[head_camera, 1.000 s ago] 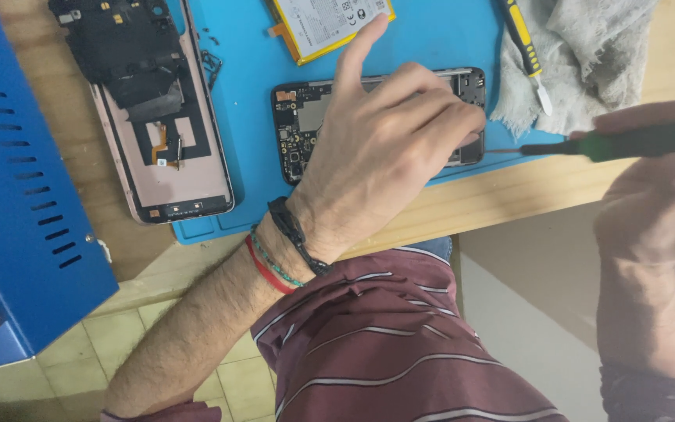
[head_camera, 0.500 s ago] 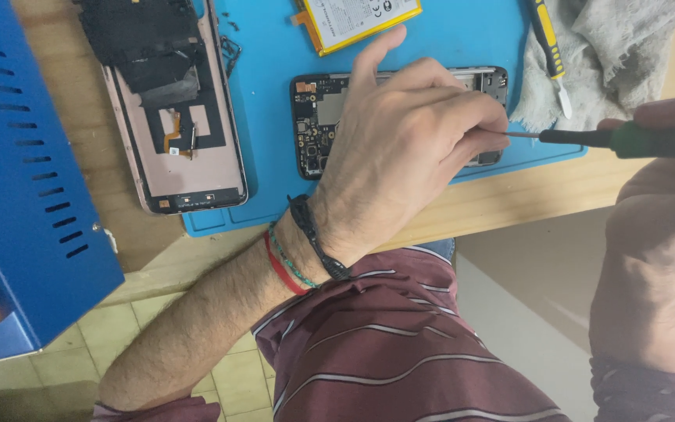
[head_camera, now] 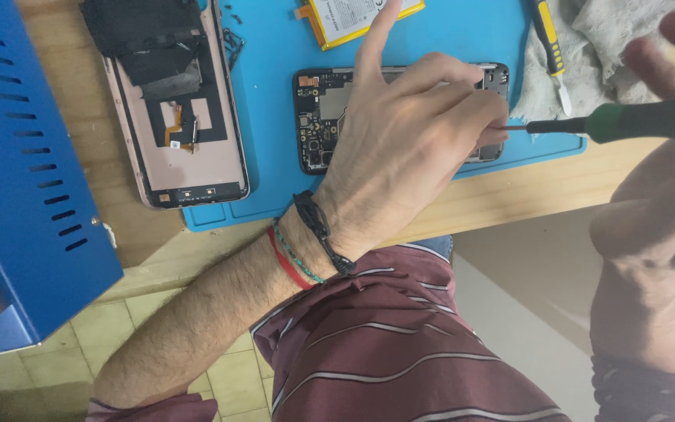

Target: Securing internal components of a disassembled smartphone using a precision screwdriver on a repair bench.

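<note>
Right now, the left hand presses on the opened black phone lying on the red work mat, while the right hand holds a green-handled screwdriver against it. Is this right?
Not quite: the work mat is blue, not red, as the head view shows. The rest holds: the left hand presses on the opened black phone lying on that mat, and the right hand holds the green-handled screwdriver with its tip at the phone.

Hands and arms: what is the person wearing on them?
The left hand is bare, with three bands at the wrist: a black cord bracelet, a thin teal beaded one and a red one. The right hand shows nothing worn. Dark red sleeves end near the elbows.
</note>
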